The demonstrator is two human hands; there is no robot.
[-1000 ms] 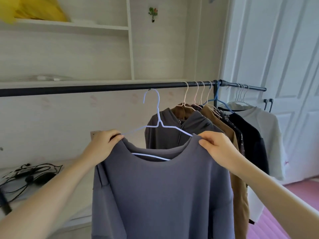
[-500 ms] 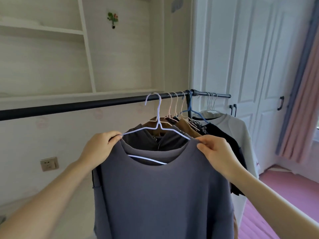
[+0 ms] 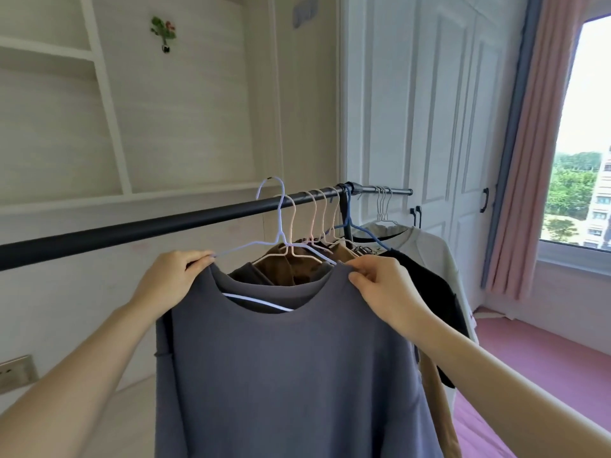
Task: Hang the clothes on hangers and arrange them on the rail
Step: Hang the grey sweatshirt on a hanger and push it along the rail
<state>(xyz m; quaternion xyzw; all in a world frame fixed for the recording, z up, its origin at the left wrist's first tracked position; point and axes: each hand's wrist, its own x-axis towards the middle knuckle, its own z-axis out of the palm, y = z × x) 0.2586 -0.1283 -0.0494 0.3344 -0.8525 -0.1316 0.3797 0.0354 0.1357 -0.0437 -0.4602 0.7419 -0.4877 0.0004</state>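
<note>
- Fingers of the left hand pinch one shoulder of the grey shirt; the right hand pinches the other shoulder.
- Both grips take in the ends of the pale blue hanger inside the neckline.
- Its hook rises above the rail, just left of the pink hangers already there.
- Shoulder line lies roughly along the rail, both hands about equally near.
- Whether the hook rests on the rail is hard to tell.
- Shirt's hem is cut off below.

A bedroom at home: a black clothes rail hung with garments, white panelled wardrobe doors, built-in shelves, pink curtain beside a window, pink floor.
</note>
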